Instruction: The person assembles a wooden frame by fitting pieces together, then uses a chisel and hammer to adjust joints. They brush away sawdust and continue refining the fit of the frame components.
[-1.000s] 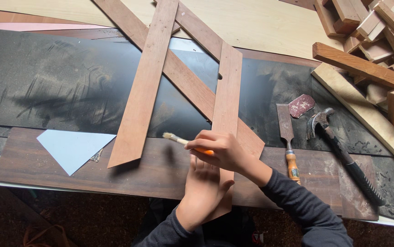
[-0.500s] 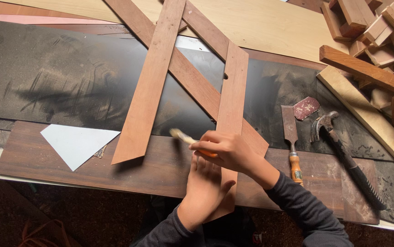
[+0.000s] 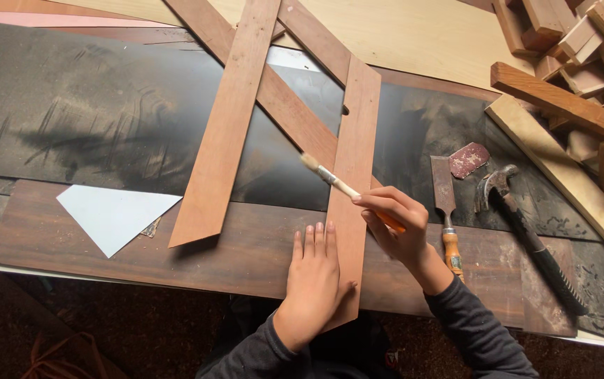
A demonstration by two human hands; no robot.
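Now right hand (image 3: 397, 228) pinches brush (image 3: 337, 184), bristles lifted from left edge of plank (image 3: 350, 189) toward frame centre since a second ago. Left hand (image 3: 314, 281) flat, open, pinning plank's lower end.

The right hand (image 3: 394, 224) wraps the brush (image 3: 337, 182) so only a bit of orange handle shows past the fingers. The left hand (image 3: 312, 281) covers the lower end of the upright wooden strip (image 3: 354, 154), and the crossed strips (image 3: 246, 105) run off the top edge. The pile of wood blocks (image 3: 582, 56) is cut by the right edge.
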